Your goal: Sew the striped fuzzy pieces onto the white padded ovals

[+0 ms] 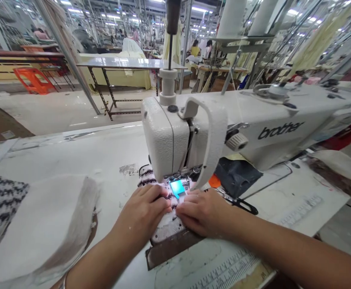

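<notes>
A white "brother" sewing machine (160,136) stands in front of me, its needle area lit bright blue-white by a small plate (177,188). Under it lies a white-and-dark patterned knit piece (147,176), showing beyond my fingers and between my hands. My left hand (145,208) is closed on the near left part of the knit, thumb and fingers together. From the right, my right hand (203,210) grips the fabric close to the needle area, fingers bent and pressed down. A narrow white strip (181,198) lies between the hands. The exact fingertip hold is partly hidden.
At left lie white fabric pieces (39,224) and more patterned knit (1,208). Right of the needle are dark cloth (238,176), an orange item (214,181) and a black-handled tool (248,206). Ruler markings (223,269) run along the near table edge.
</notes>
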Motion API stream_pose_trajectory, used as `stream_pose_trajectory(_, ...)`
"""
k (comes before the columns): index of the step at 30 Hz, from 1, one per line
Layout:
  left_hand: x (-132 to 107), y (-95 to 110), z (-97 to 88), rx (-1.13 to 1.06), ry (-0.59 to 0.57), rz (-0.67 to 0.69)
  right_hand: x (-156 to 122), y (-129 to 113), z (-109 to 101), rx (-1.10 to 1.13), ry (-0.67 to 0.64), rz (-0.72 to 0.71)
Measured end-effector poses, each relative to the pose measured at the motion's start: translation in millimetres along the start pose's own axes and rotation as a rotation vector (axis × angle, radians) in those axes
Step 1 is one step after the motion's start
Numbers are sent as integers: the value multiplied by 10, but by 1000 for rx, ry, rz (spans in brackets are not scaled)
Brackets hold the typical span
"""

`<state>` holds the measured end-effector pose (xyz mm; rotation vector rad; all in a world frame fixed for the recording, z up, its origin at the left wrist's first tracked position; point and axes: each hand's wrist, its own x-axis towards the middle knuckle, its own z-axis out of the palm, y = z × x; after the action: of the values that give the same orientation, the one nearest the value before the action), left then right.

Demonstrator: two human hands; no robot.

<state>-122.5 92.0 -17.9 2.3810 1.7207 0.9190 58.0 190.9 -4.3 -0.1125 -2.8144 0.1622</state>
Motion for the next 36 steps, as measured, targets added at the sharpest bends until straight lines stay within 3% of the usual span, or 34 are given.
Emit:
stream_pose_trajectory(10,131,-101,-113,145,-79,-14,10,-4,53,-19,7,114)
stream_pose_trajectory(21,250,-307,-121,301,-6,-47,17,3,56,-13,20,123)
stream_pose_trajectory(36,247,-272,-79,293,-15,-144,8,26,80,43,7,98)
